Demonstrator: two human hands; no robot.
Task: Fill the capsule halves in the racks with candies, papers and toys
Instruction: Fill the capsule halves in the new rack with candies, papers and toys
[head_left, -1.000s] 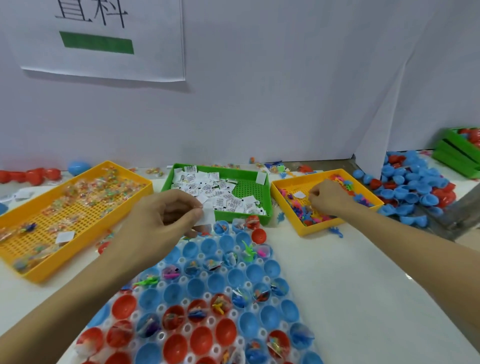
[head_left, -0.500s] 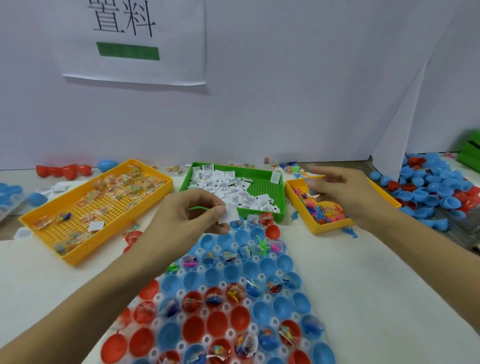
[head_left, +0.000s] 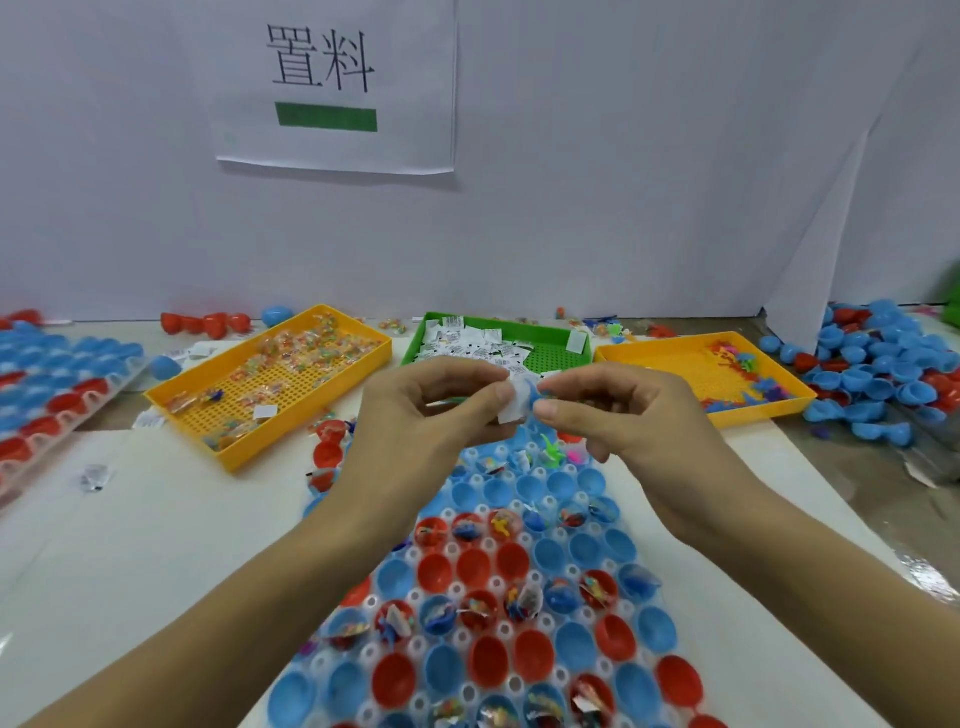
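Note:
A clear rack (head_left: 519, 597) of red and blue capsule halves lies in front of me; some halves hold candy, paper and toys, others are bare. Both hands meet above its far end. My left hand (head_left: 431, 410) pinches a white paper slip (head_left: 511, 402), and a green toy piece shows under its fingers. My right hand (head_left: 613, 410) pinches a small blue toy (head_left: 532, 392) against that slip. Behind stand a yellow candy tray (head_left: 270, 379), a green paper tray (head_left: 498, 345) and a yellow toy tray (head_left: 706, 374).
A second filled rack (head_left: 47, 384) lies at the far left. A heap of loose blue and red capsule halves (head_left: 883, 374) covers the right side. Stray capsules and a candy packet (head_left: 96, 475) lie on the white table. A white wall with a sign stands behind.
My right hand left the toy tray and came left with a blue toy to meet my left hand, which still holds the paper slip. The view shifted so the trays sit further right.

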